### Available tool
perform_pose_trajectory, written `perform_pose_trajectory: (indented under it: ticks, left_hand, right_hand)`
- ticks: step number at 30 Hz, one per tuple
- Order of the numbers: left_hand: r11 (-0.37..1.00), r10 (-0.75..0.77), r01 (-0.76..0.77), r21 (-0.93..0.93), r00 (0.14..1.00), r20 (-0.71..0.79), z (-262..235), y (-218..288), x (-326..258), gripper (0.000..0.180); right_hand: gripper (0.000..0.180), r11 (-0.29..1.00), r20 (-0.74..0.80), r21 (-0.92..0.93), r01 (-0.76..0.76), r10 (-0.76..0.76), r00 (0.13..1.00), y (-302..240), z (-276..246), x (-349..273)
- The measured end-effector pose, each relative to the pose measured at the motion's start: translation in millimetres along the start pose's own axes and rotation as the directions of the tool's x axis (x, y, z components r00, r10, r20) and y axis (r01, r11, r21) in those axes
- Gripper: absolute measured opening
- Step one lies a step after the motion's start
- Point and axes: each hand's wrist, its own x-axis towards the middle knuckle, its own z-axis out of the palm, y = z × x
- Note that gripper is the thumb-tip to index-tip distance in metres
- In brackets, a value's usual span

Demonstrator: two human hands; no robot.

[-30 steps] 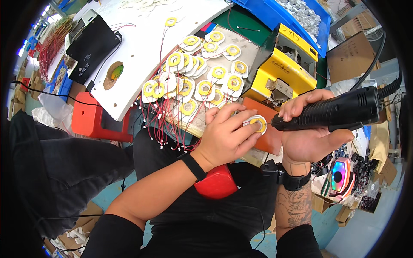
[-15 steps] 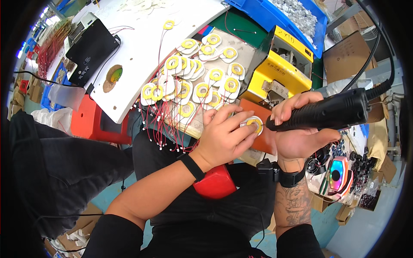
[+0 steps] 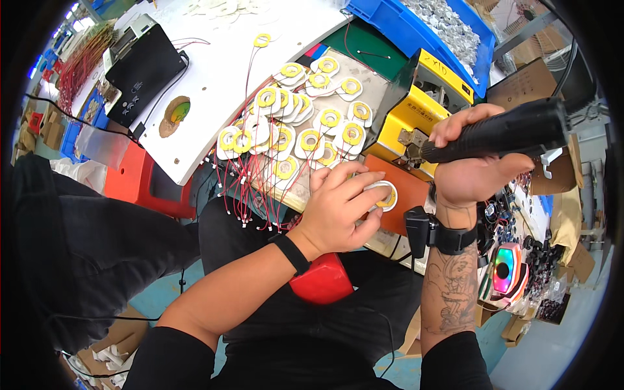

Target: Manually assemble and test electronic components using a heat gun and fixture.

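Note:
My left hand holds a white disc with a yellow ring down at the edge of an orange pad. Its fingers lie over the near side of the disc and hide part of it. In my right hand is a black corded hand tool with a ribbed grip. The tool's narrow end is by the metal bracket on the front of a yellow box-shaped machine; whether they touch I cannot tell. Left of the pad lie several similar discs, with thin red wires hanging off the board's edge.
A blue bin of small silvery-white parts stands behind the machine. To the left are a white table, a black device and a red stool. A fan with coloured lights sits at the right.
My right hand has lifted the tool away from the disc, up and to the right, toward the yellow machine. My left hand stays on the disc.

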Motion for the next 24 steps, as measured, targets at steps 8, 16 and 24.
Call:
perform_pose_trajectory:
  ticks: [8,16,24]
  left_hand:
    - [1.0,-0.011,0.01,-0.027,0.998,-0.058,1.1,-0.4,0.4,0.047]
    - [0.999,-0.026,0.023,-0.042,0.998,-0.065,2.5,-2.0,-0.4,0.05]
    - [0.999,-0.022,0.019,-0.045,0.998,-0.052,2.4,-1.0,0.4,0.049]
  right_hand:
    - [0.101,0.996,-0.041,-0.065,-0.067,0.065,0.997,-1.5,5.1,-8.4]
    - [0.104,0.978,0.018,0.138,-0.154,0.153,0.988,-25.5,17.6,-40.6]
    - [0.105,0.975,-0.047,0.095,-0.199,0.205,0.978,-30.4,29.3,-55.6]
